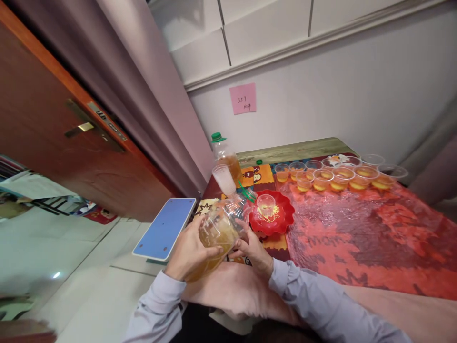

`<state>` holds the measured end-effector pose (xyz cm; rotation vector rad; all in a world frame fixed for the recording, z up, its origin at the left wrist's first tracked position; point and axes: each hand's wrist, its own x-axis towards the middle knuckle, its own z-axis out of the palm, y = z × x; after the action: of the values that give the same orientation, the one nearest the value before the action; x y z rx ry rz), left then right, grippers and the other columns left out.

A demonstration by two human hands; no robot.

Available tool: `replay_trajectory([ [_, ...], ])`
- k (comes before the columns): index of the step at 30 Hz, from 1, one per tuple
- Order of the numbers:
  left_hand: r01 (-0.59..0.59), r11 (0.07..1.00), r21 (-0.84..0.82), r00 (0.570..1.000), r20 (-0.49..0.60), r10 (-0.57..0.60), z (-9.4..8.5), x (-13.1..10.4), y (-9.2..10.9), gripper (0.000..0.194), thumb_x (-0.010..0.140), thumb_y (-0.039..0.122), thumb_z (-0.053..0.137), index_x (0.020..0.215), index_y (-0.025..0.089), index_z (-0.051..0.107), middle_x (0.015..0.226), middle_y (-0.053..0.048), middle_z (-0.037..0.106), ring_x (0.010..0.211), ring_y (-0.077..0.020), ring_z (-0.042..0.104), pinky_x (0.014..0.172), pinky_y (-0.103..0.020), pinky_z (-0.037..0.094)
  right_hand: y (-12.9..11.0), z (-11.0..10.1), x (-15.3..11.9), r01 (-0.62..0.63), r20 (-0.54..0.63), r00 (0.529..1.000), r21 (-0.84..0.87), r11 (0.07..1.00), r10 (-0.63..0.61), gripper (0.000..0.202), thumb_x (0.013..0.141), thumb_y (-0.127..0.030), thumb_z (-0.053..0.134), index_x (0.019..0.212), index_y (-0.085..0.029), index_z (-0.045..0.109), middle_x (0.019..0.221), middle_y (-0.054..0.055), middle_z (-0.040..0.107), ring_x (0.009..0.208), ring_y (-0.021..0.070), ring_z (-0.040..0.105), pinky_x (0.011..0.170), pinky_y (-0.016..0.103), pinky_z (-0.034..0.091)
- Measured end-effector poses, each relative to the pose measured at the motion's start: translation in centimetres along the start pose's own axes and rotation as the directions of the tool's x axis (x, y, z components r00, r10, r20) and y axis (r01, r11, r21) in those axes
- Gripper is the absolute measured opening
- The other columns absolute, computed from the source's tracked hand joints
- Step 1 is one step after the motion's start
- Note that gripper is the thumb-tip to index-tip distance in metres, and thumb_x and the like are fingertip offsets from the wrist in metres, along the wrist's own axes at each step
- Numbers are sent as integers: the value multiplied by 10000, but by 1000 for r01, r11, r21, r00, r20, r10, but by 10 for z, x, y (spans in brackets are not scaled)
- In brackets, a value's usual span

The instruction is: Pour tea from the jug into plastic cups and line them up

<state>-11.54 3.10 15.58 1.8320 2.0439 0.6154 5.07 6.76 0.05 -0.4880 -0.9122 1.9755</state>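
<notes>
A large clear plastic bottle (218,233) of yellowish drink is tilted, its neck pointing up and right over the edge of a red scalloped plate (287,221). My left hand (191,250) is wrapped round the bottle's left side, thumb across its front. Against the other side, near the shoulder, my right hand (252,250) grips it with curled fingers. A green plastic piece (247,192) shows by the bottle's neck. On the plate stands a clear plastic cup (266,206), whose contents I cannot make out. Just behind is a stack of clear cups (224,179).
A second bottle (232,166) with a green cap stands by the wall. Several clear cups of amber drink (323,178) are grouped at the table's back right. A green cap (259,162) lies behind the plate. Left of the table is a blue stool (164,229).
</notes>
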Motion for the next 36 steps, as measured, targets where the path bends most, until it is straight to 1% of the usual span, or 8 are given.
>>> replay_trajectory([
  [3, 12, 993, 119, 999, 47, -18, -3, 5, 5, 802, 594, 336, 883, 1337, 197, 614, 1285, -95, 768, 1160, -341, 742, 1028, -452, 577, 8, 2, 1, -27, -6, 1000, 71, 997, 27, 917, 752, -654, 895, 1465, -271, 466, 1243, 114, 728, 870, 246, 801, 718, 377, 674],
  [7, 12, 979, 204, 996, 88, -30, -5, 13, 11, 818, 596, 351, 886, 1350, 207, 605, 1310, -99, 759, 1172, -346, 734, 1009, -449, 567, 8, 5, 1, -46, 10, 999, 123, 991, 45, 810, 797, -705, 837, 1391, -263, 509, 1265, 122, 747, 875, 247, 810, 745, 392, 675],
  [11, 15, 967, 253, 991, 124, -48, -7, 19, 18, 788, 613, 353, 877, 1345, 236, 611, 1275, -85, 770, 1134, -337, 741, 940, -424, 557, 4, 7, 0, -61, 11, 998, 156, 986, 60, 749, 824, -731, 798, 1341, -259, 535, 1164, 99, 786, 874, 239, 813, 755, 377, 669],
  [16, 26, 933, 358, 983, 158, -88, -9, 24, 27, 742, 631, 389, 867, 1313, 247, 612, 1282, -91, 768, 1158, -349, 734, 870, -396, 534, 2, 7, 1, -71, -4, 997, 200, 977, 73, 753, 807, -753, 798, 1315, -261, 541, 1070, 75, 798, 803, 223, 808, 727, 365, 666],
  [22, 47, 899, 435, 975, 176, -136, -10, 27, 33, 769, 635, 454, 854, 1320, 240, 578, 1289, -121, 759, 1143, -372, 733, 852, -418, 529, 2, 7, 2, -84, 3, 996, 206, 975, 85, 787, 822, -779, 763, 1357, -255, 519, 1017, 72, 804, 823, 245, 814, 738, 391, 670],
  [26, 54, 868, 493, 968, 189, -167, -12, 28, 38, 750, 643, 483, 833, 1302, 236, 574, 1277, -147, 754, 1139, -395, 734, 844, -431, 531, 0, 8, 0, -126, 18, 992, 222, 967, 125, 838, 817, -792, 756, 1412, -269, 484, 1082, 78, 804, 846, 242, 812, 776, 412, 667],
  [30, 45, 851, 523, 972, 173, -158, -12, 28, 40, 731, 644, 507, 832, 1279, 234, 596, 1255, -175, 758, 1137, -434, 734, 838, -457, 539, -1, 9, -2, -125, 39, 992, 231, 965, 119, 830, 824, -798, 745, 1424, -283, 493, 1174, 83, 790, 865, 239, 804, 808, 437, 657],
  [36, 38, 850, 526, 980, 148, -136, -13, 28, 44, 715, 613, 468, 864, 1244, 221, 637, 1166, -181, 781, 1068, -462, 746, 804, -470, 535, -1, 10, -3, -152, 53, 988, 244, 958, 143, 859, 784, -845, 740, 1389, -274, 527, 1191, 99, 785, 910, 267, 794, 860, 475, 631],
])
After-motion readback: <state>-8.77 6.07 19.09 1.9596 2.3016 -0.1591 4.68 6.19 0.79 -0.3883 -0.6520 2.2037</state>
